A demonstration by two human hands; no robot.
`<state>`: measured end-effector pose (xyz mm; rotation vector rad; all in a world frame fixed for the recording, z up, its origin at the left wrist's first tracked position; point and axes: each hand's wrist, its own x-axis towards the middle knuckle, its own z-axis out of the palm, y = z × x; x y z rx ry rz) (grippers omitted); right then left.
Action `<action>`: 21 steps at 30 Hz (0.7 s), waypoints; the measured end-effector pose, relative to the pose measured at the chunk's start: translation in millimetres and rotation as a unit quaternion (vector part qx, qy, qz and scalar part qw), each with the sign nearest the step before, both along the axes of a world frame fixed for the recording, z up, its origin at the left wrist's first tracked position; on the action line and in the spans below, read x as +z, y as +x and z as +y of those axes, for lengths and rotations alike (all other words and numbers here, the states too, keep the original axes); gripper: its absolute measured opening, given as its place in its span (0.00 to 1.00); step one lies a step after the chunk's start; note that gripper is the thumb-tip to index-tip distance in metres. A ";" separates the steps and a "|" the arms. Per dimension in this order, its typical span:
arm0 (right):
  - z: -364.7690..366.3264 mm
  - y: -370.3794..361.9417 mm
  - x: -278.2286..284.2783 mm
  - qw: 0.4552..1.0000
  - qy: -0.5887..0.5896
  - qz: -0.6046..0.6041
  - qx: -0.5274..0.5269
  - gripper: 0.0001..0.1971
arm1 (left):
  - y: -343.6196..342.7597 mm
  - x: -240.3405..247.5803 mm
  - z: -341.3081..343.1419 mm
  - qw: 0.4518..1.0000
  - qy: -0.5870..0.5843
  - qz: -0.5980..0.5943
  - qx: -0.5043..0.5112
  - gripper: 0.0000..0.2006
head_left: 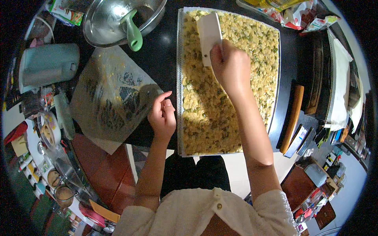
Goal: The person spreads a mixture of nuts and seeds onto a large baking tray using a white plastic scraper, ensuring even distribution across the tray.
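Observation:
My right hand (232, 72) is closed around a flat white scraper (210, 37). Its blade lies over the far left part of a wide layer of flaked nuts and green seeds (214, 122). That layer fills a rectangular tray (179, 78) with a perforated rim, lined with pale paper. Beside the tray's left edge hovers my left hand (162, 118), with nothing in it, its index finger loosely stretched and the others curled. Whether that hand touches the rim, I cannot tell. Part of the layer is hidden beneath my right forearm.
A translucent plastic sheet (106, 94) with sticky crumbs lies left of the tray. Behind it stands a steel bowl (94, 29) with a green-handled spatula (134, 37). At the right lie a wooden rolling pin (292, 118) and a phone (295, 141); packages (301, 15) sit far right.

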<state>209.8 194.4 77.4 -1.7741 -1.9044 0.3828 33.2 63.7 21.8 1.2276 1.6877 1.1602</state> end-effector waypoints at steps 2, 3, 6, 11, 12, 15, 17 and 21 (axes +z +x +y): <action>-7.2 -1.9 5.5 1.000 0.000 0.020 -0.003 0.05 | -3.2 -3.9 -1.6 1.000 0.016 -0.014 0.006 0.10; -10.7 -1.6 7.7 0.999 0.000 0.038 -0.007 0.05 | -1.6 -3.1 -1.2 1.000 0.014 -0.015 0.005 0.10; -16.3 -1.3 0.6 0.999 -0.009 0.028 0.035 0.05 | 0.9 -1.5 -0.5 1.000 0.016 -0.009 -0.004 0.11; -41.6 -10.3 8.4 0.998 -0.034 0.047 0.024 0.06 | -2.4 -0.6 -1.9 1.000 0.022 0.005 -0.008 0.11; -46.4 -11.5 5.9 0.996 -0.072 0.031 0.034 0.07 | -2.2 -1.3 -2.6 1.000 0.022 0.005 -0.010 0.11; -61.3 -11.1 11.2 0.997 -0.044 0.059 0.013 0.07 | -2.3 -4.0 -4.2 1.000 0.014 0.005 -0.014 0.11; -72.8 -13.3 9.7 0.997 -0.041 0.065 0.031 0.07 | -1.6 -6.2 -2.9 0.998 0.053 -0.012 -0.016 0.11; -93.3 -18.1 12.2 0.996 -0.075 0.047 0.000 0.06 | -1.4 -6.4 -3.2 0.997 0.067 -0.008 -0.029 0.11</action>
